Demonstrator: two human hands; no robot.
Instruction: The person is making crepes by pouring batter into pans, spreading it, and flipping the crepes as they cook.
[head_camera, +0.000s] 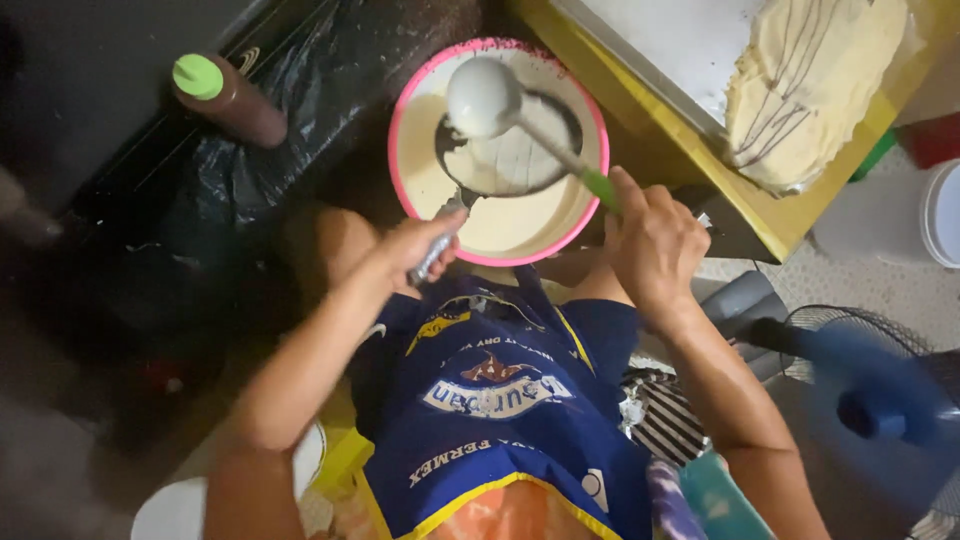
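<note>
Two hands over one bowl (415, 190) of batter, upper middle of the frame.

My right hand (650, 240) has its grip closed round the green handle of the ladle (485, 98), cup raised above the batter; my left hand (420, 250) is closed on a metal utensil (440, 235) dipping in at the near rim. I judge it best to keep the ladle level over the bowl so drips fall back in.

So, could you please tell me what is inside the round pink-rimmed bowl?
The pink-rimmed bowl holds pale cream batter and a dark strainer. A white ladle hangs above, hiding part of it; the bowl's bottom is covered.
</note>
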